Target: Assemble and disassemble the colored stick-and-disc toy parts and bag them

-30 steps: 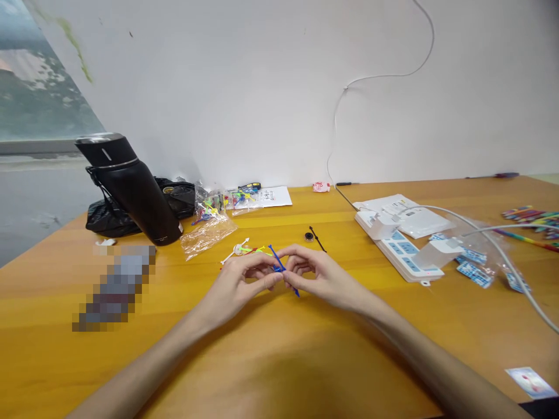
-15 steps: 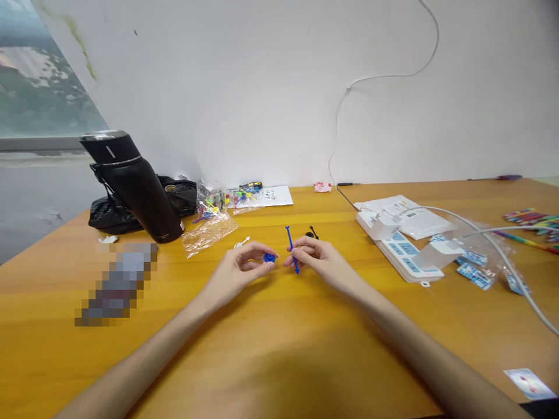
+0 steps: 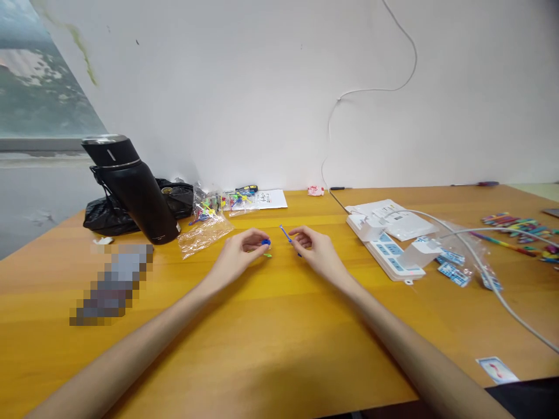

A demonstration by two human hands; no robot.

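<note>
Between thumb and fingers, my left hand (image 3: 238,251) pinches a small round blue plastic piece (image 3: 265,242). A bit of green plastic (image 3: 268,255) shows just below those fingertips; I cannot tell whether it is held or lies on the table. My right hand (image 3: 315,247) is closed on a thin blue plastic stick (image 3: 285,234), which slants up and left out of the fingers. The two blue pieces are apart, with a short gap between the hands. Both hands are just above the wooden table (image 3: 279,326).
A black bottle (image 3: 135,192) stands at left by a black plastic bag (image 3: 105,215). Clear bags of coloured plastic pieces (image 3: 209,206) lie behind. At right are a white power strip (image 3: 393,250) with cables, coloured sticks (image 3: 515,227) and a small card (image 3: 496,370).
The blue stick has tipped from nearly upright to a leftward slant in my right hand. My left hand keeps the round piece, slightly raised. The view has turned a little right.
</note>
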